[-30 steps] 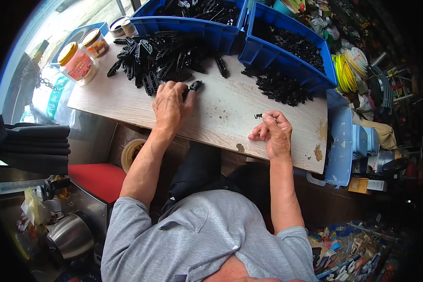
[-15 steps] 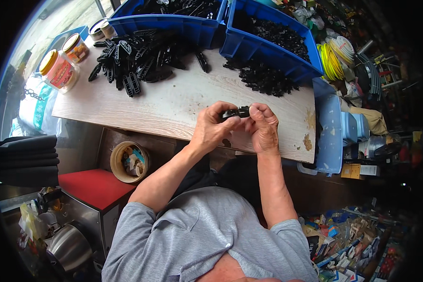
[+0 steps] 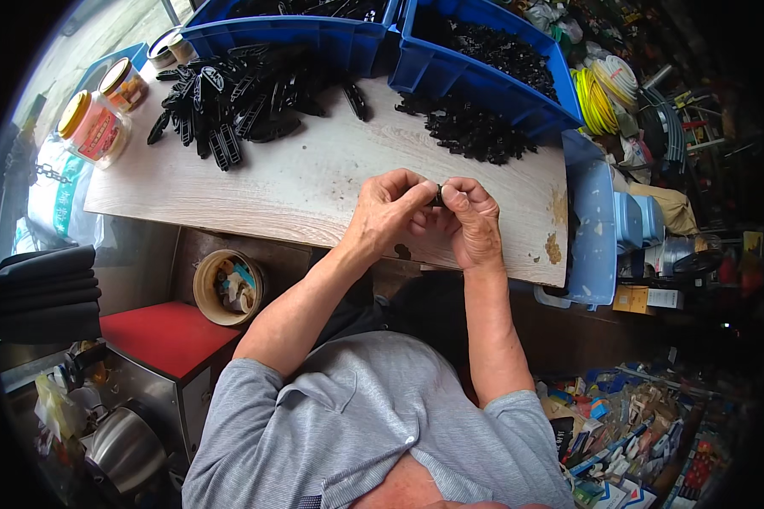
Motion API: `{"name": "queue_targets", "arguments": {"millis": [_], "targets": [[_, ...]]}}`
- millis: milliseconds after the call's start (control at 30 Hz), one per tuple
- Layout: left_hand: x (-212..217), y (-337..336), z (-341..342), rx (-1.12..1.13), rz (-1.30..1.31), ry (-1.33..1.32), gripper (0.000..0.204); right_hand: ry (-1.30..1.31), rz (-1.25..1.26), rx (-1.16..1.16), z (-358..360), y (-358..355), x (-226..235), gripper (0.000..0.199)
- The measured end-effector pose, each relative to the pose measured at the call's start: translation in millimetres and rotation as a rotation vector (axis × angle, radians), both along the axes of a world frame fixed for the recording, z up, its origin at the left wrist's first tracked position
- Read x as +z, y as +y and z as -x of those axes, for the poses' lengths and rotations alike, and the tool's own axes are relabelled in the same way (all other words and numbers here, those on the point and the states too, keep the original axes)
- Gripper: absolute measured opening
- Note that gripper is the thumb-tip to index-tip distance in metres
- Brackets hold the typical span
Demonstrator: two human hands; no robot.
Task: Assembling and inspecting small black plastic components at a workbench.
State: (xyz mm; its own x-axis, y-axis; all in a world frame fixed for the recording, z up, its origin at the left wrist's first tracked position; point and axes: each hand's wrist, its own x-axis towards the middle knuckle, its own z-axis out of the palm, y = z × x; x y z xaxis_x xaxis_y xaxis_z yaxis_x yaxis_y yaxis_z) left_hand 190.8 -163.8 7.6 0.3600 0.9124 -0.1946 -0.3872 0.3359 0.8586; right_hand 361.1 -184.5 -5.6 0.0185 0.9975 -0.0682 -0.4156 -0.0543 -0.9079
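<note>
Above the table's near edge, my left hand [image 3: 387, 210] and my right hand [image 3: 475, 222] meet, fingertips nearly touching. A black plastic piece [image 3: 438, 197] is pinched between them; only a small dark bit of it shows, and my fingers cover the rest. Both hands are closed on it. Beyond my left hand lies a pile of long black plastic parts [image 3: 221, 106], some with slotted frames. Past my right hand is a heap of small black plastic parts [image 3: 475, 133].
Two blue bins [image 3: 293, 36] [image 3: 484, 72] of black parts line the table's [image 3: 314, 182] far side. Jars with yellow lids [image 3: 93, 127] stand at the left. Below are a waste bucket [image 3: 227, 287] and a red-topped cabinet [image 3: 170, 339]. A pale blue tub [image 3: 592, 233] adjoins the right edge.
The black piece showed plainly between my hands before; now my fingers hide most of it. My left fingers have straightened toward my right fingertips. The view has shifted slightly.
</note>
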Motion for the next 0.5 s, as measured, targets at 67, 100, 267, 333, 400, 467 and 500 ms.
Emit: {"name": "queue_targets", "arguments": {"millis": [67,100,267,333,400,467,500], "targets": [[1,2,-1,0.015,0.042,0.033,0.015,0.006,0.025,-0.030,6,0,3,0.015],[3,2,-1,0.013,0.041,0.033,0.015,0.006,0.024,-0.032,6,1,4,0.015],[3,0,-2,0.101,0.046,0.005,0.011,-0.111,0.072,0.001,7,-1,17,0.021],[2,1,-2,0.109,0.041,-0.003,0.011,-0.162,0.121,0.020,5,3,21,0.023],[1,2,-2,0.117,0.036,-0.010,0.012,-0.211,0.169,0.040,4,5,23,0.026],[1,1,-3,0.152,0.046,-0.022,0.011,-0.293,0.225,0.051,6,6,24,0.027],[2,1,-3,0.152,0.047,-0.022,0.011,-0.292,0.226,0.051,5,7,24,0.027]]}}
